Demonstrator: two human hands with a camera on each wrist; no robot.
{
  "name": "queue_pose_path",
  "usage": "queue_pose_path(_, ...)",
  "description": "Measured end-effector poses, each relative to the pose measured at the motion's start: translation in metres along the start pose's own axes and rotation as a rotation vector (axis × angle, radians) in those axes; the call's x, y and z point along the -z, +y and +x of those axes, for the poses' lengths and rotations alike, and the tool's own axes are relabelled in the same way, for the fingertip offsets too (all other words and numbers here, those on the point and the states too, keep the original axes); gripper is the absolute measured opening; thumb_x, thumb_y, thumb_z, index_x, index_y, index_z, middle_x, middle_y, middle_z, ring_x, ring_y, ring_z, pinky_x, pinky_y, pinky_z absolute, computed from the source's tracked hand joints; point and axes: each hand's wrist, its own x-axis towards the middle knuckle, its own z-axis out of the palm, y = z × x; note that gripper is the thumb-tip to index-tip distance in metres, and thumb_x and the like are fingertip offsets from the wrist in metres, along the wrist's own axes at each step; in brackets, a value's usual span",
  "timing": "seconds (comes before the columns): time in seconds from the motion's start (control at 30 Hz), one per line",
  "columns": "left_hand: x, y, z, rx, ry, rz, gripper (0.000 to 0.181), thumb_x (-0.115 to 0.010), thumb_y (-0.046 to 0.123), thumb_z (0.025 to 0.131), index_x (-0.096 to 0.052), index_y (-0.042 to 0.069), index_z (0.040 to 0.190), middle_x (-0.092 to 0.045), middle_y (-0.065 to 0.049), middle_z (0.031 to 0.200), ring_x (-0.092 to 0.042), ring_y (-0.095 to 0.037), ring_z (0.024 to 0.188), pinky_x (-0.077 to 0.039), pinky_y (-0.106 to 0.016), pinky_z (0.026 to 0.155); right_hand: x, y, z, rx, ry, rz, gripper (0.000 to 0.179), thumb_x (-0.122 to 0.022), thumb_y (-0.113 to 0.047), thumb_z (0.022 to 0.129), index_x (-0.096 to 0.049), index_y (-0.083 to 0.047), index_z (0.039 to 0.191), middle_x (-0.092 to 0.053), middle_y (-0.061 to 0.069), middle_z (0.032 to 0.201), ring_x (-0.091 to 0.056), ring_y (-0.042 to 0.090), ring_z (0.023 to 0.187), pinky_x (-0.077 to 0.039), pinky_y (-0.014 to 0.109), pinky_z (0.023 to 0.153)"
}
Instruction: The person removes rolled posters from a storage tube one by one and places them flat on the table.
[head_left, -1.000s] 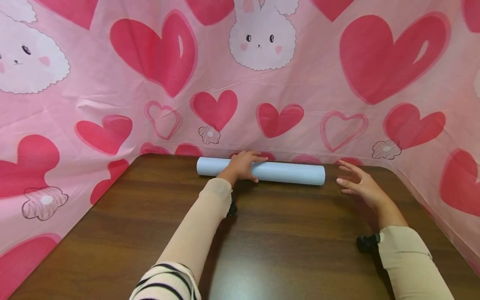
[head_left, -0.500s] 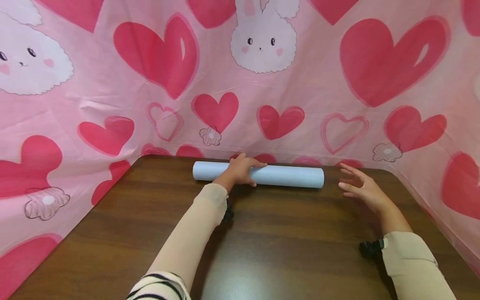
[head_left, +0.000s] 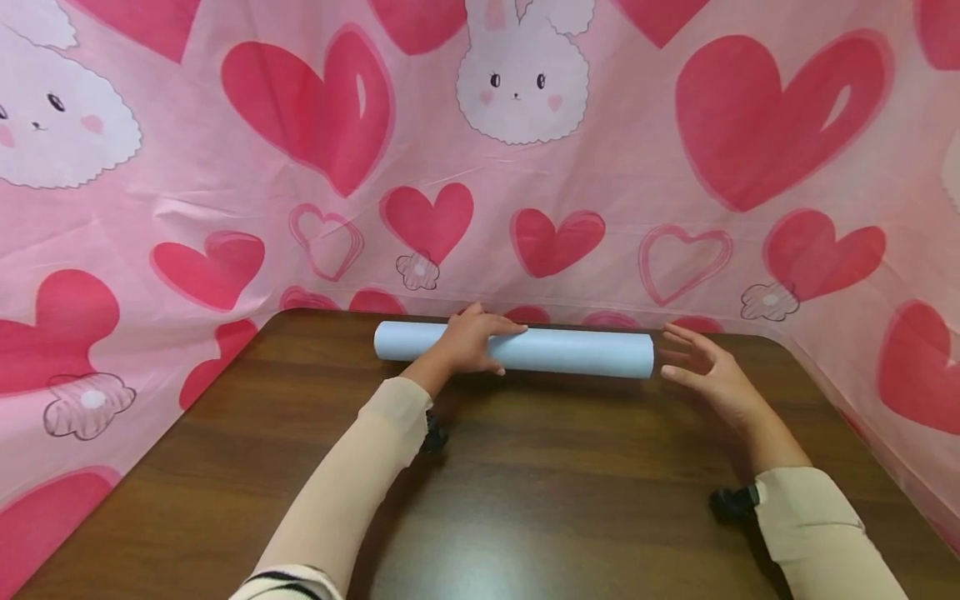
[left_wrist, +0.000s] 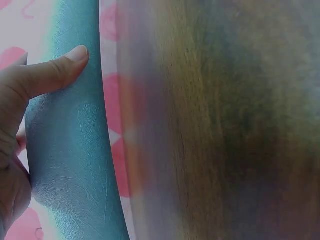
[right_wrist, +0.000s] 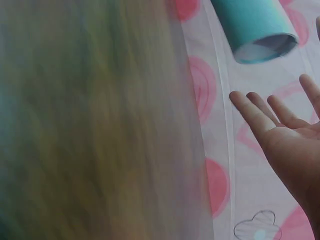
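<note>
- A pink cloth (head_left: pixel 630 167) is hanging behind the table and along its sides, showing red hearts, flowers and white rabbits
- The brown table (head_left: pixel 562 483) is filling the lower part of the head view, its far corners curving round
- The left sleeve (head_left: pixel 352 475), pale with a striped part, is crossing the table from the near edge toward the far edge
- The right sleeve (head_left: pixel 817 525), beige, is reaching in over the near right corner
- The pale blue roll (head_left: pixel 577 350) is extending along the far edge, its hollow end facing the right edge; whether it is touching the tabletop, I cannot tell
- The left hand (head_left: pixel 465 343) is grasping the roll left of its middle, the thumb lying across its near side
- The right hand (head_left: pixel 712 379) is holding nothing, its fingers spreading just beside the hollow end, near the far right corner
- A black device (head_left: pixel 733 504) is sitting at the right cuff
</note>
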Motion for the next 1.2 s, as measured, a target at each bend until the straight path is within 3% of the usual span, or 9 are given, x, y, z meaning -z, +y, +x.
queue_pose_path(0.17, 0.006, 0.003, -0.012, -0.011, 0.034, -0.031, 0.077, -0.09, 0.033, 0.067, -0.058, 0.033, 0.137, -0.06, 0.007, 0.134, -0.045, -0.018, 0.109, -0.04, -0.04, 0.079, -0.01, -0.002, 0.004, 0.063, -0.051, 0.161, 0.07, -0.059, 0.01, 0.091, -0.033, -0.012, 0.152, -0.046, 0.002, 0.143, -0.055, 0.008, 0.118, -0.054, 0.031, 0.085)
queue_pose_path(0.3, 0.011, 0.003, -0.019, -0.034, 0.076, -0.015, 0.077, -0.09, 0.034, 0.066, -0.059, 0.032, 0.136, -0.061, 0.007, 0.133, -0.046, -0.018, 0.108, -0.041, -0.04, 0.077, -0.016, -0.01, 0.006, 0.095, -0.104, 0.283, 0.082, -0.057, 0.016, 0.089, -0.023, -0.015, 0.156, -0.041, 0.003, 0.145, -0.055, 0.013, 0.12, -0.055, 0.042, 0.083)
queue_pose_path(0.37, 0.014, 0.002, -0.022, -0.051, 0.095, -0.003, 0.077, -0.09, 0.035, 0.066, -0.059, 0.031, 0.136, -0.061, 0.007, 0.132, -0.046, -0.018, 0.107, -0.041, -0.039, 0.076, -0.018, -0.014, 0.007, 0.113, -0.128, 0.319, 0.084, -0.057, 0.018, 0.088, -0.021, -0.015, 0.156, -0.041, 0.002, 0.144, -0.055, 0.015, 0.12, -0.055, 0.042, 0.084)
queue_pose_path(0.53, 0.018, 0.002, -0.026, -0.092, 0.136, -0.011, 0.076, -0.09, 0.036, 0.065, -0.061, 0.029, 0.135, -0.062, 0.006, 0.13, -0.047, -0.018, 0.104, -0.041, -0.039, 0.074, -0.027, -0.019, 0.009, 0.131, -0.133, 0.361, 0.075, -0.058, 0.019, 0.087, -0.032, -0.006, 0.152, -0.051, 0.002, 0.137, -0.058, 0.016, 0.116, -0.054, 0.033, 0.087)
queue_pose_path(0.7, 0.018, 0.003, -0.028, -0.119, 0.159, -0.044, 0.076, -0.092, 0.031, 0.064, -0.062, 0.026, 0.133, -0.063, 0.004, 0.129, -0.047, -0.02, 0.103, -0.041, -0.039, 0.073, -0.034, -0.021, 0.01, 0.113, -0.063, 0.347, 0.059, -0.06, 0.019, 0.086, -0.05, -0.005, 0.139, -0.06, 0.001, 0.125, -0.061, 0.016, 0.11, -0.055, 0.03, 0.083)
queue_pose_path(0.83, 0.018, 0.004, -0.03, -0.119, 0.167, -0.046, 0.076, -0.092, 0.027, 0.064, -0.062, 0.026, 0.134, -0.063, 0.004, 0.129, -0.047, -0.02, 0.105, -0.042, -0.041, 0.075, -0.039, -0.023, 0.009, 0.138, -0.003, 0.356, 0.053, -0.061, 0.021, 0.083, -0.055, -0.003, 0.131, -0.066, 0.0, 0.117, -0.063, 0.015, 0.105, -0.056, 0.03, 0.077)
queue_pose_path(0.97, 0.019, 0.008, -0.029, -0.111, 0.15, -0.019, 0.08, -0.091, 0.026, 0.065, -0.058, 0.026, 0.138, -0.062, 0.001, 0.129, -0.049, -0.02, 0.113, -0.045, -0.046, 0.083, -0.044, -0.027, 0.009, 0.191, 0.019, 0.371, 0.051, -0.06, 0.022, 0.083, -0.054, 0.002, 0.129, -0.067, 0.0, 0.116, -0.064, 0.015, 0.105, -0.057, 0.029, 0.075)
queue_pose_path(1.1, 0.022, 0.015, -0.024, -0.106, 0.085, 0.005, 0.088, -0.089, 0.026, 0.066, -0.049, 0.028, 0.145, -0.058, -0.001, 0.129, -0.051, -0.021, 0.117, -0.045, -0.049, 0.091, -0.048, -0.034, 0.008, 0.214, 0.043, 0.352, 0.05, -0.062, 0.022, 0.082, -0.054, 0.004, 0.128, -0.067, 0.0, 0.116, -0.064, 0.016, 0.104, -0.057, 0.029, 0.077)
queue_pose_path(1.2, 0.025, 0.02, -0.02, -0.111, 0.041, 0.005, 0.09, -0.089, 0.028, 0.067, -0.047, 0.029, 0.146, -0.058, 0.001, 0.13, -0.052, -0.018, 0.117, -0.046, -0.044, 0.095, -0.05, -0.038, 0.007, 0.224, 0.05, 0.327, 0.05, -0.063, 0.022, 0.081, -0.055, 0.003, 0.126, -0.067, 0.001, 0.116, -0.064, 0.017, 0.102, -0.057, 0.029, 0.077)
